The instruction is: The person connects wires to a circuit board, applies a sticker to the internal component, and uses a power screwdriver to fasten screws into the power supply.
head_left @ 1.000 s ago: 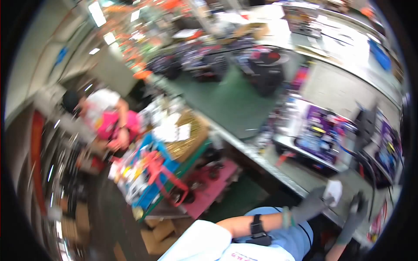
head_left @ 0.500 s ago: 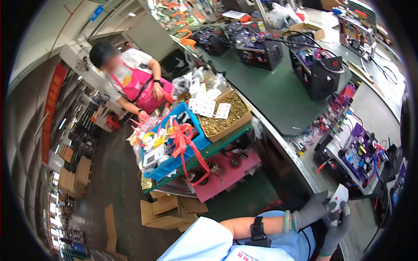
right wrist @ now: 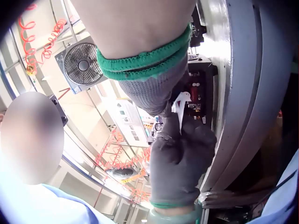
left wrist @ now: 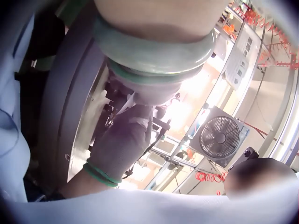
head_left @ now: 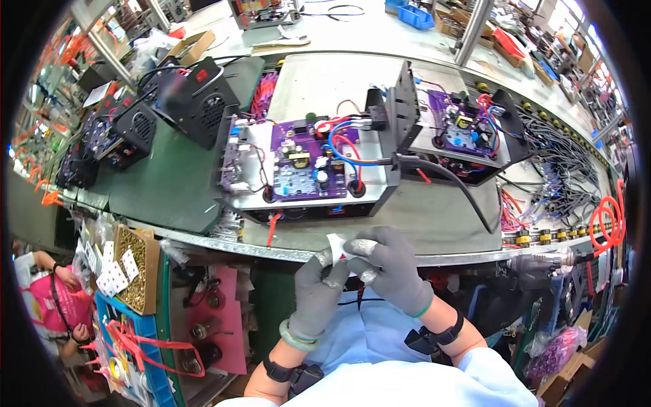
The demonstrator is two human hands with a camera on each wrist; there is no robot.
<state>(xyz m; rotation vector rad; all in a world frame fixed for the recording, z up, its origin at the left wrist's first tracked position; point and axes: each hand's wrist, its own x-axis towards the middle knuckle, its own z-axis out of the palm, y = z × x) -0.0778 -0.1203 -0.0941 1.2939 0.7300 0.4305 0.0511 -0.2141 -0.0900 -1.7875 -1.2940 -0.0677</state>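
Note:
In the head view, a small white label [head_left: 336, 245] with a red mark is held between the two gloved hands, just in front of the bench edge. My left hand [head_left: 315, 288], in a grey glove, pinches it between thumb and fingers. At its other side the curled fingertips of my right hand [head_left: 392, 268] grip the label's edge. The right wrist view shows the white label [right wrist: 181, 105] standing up from the left hand [right wrist: 180, 154], the right hand [right wrist: 152, 95] close beside it. Beyond both hands sits an open device with a purple circuit board [head_left: 308, 166].
A second open device [head_left: 468, 129] stands to the right, near bundled cables [head_left: 559, 163]. Black-cased units [head_left: 196, 102] line the green mat [head_left: 159, 180] at left. A power cord [head_left: 461, 190] crosses the bench. Lower left are a box of brass parts [head_left: 142, 271] and another person [head_left: 57, 305].
The head view has swung right, from the aisle and the other person to the bench and open devices. The right hand has come up to the white label, which the left hand held throughout.

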